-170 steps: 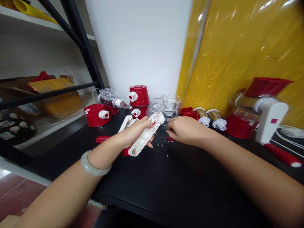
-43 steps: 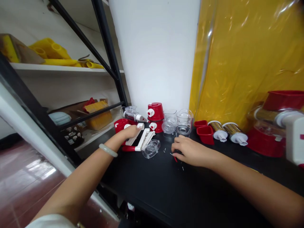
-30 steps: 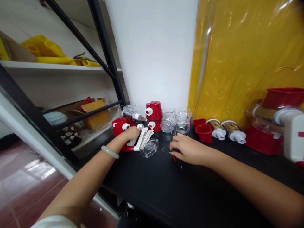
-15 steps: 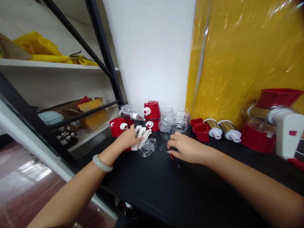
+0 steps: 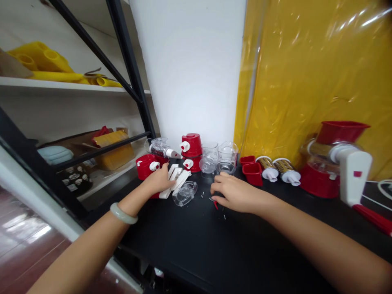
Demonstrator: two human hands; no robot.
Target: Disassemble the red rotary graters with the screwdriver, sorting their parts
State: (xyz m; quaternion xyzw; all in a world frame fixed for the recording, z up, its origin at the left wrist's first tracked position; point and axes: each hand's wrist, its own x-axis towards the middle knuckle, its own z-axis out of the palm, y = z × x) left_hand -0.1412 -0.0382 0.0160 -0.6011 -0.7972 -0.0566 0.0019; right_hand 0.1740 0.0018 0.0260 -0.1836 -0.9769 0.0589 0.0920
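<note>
My left hand (image 5: 158, 179) is closed around several white crank handles (image 5: 179, 179) lying bunched together on the black table. A clear plastic part (image 5: 185, 193) lies just right of the handles. My right hand (image 5: 228, 192) is low over the table, palm down, its fingers curled and thumb close to the fingertips. By its thumb tip is a small red piece (image 5: 216, 204); whether the fingers grip it or something else is hidden. Small pale pins (image 5: 202, 194) lie scattered between the hands. Behind my left hand stands a red grater base (image 5: 143, 166) with a white knob.
Stacked red bases (image 5: 192, 145) and clear housings (image 5: 226, 153) stand along the wall. Red hoppers (image 5: 253, 173) and grater drums (image 5: 286, 170) sit to the right, beside an assembled rotary grater (image 5: 326, 163). On the left rises a black-framed shelf (image 5: 122, 53).
The view has turned slightly right, so everything appears a little further left. Both hands keep nearly the same places and poses against the table.
</note>
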